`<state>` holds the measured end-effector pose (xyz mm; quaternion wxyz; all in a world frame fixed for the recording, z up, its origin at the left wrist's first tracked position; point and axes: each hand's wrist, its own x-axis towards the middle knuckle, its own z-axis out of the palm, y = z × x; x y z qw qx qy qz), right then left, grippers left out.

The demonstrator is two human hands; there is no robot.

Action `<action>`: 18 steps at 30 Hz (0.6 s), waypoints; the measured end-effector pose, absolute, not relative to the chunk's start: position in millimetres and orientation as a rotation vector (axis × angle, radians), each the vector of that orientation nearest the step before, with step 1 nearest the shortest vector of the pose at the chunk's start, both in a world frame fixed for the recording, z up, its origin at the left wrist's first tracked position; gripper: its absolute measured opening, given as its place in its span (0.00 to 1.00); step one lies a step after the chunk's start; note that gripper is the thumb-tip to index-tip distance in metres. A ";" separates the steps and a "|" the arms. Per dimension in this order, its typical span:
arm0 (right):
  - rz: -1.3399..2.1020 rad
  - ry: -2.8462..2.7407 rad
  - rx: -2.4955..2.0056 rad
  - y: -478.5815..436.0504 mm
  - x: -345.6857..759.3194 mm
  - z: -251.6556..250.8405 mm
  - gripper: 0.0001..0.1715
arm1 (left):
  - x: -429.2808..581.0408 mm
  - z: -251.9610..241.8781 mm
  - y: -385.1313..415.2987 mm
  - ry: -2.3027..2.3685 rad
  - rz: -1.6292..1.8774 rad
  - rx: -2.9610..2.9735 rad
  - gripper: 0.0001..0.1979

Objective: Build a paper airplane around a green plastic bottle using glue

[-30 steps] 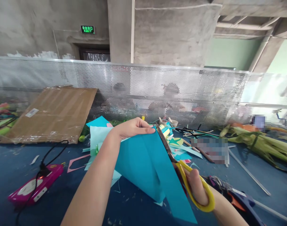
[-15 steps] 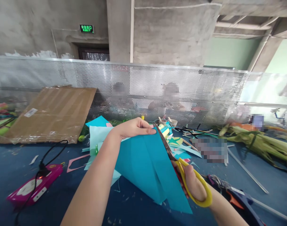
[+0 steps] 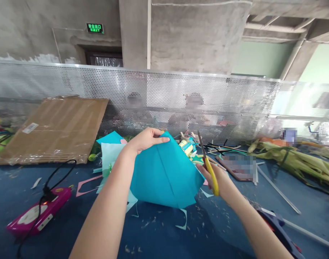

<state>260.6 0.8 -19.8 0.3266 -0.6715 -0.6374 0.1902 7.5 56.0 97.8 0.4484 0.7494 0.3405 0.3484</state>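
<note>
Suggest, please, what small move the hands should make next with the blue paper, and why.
I would probably have the right hand steady the right-hand corner of the blue paper: it is close to that corner, the left hand pinches only the top, and the blades of the yellow-handled scissors point upward, apart from the paper's edge.

The sheet (image 3: 150, 176) is smooth matt paper, the scissor handles (image 3: 212, 176) probably plastic.

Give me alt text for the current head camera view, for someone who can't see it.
A left hand holds up blue paper while the right hand holds yellow-handled scissors beside it. Around them on a blue table are a pink power strip, cardboard and paper scraps.
</note>
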 end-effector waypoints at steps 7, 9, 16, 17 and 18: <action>0.242 -1.693 -2.124 25.0 292.8 -45.3 0.13 | 8.8 99.4 64.3 0.851 1.200 1.639 0.09; 0.223 -1.677 -2.140 29.9 294.8 -50.0 0.14 | 9.7 100.7 66.2 0.810 1.330 1.590 0.10; 0.231 -1.568 -1.955 33.9 294.6 -50.9 0.14 | 11.4 102.1 67.8 0.571 1.556 1.579 0.13; 0.232 -1.538 -1.892 33.0 293.7 -48.9 0.18 | 12.4 101.8 67.5 0.576 1.538 1.586 0.14; 0.240 -1.505 -1.825 32.0 292.1 -46.6 0.22 | 13.6 101.5 67.2 0.586 1.514 1.592 0.14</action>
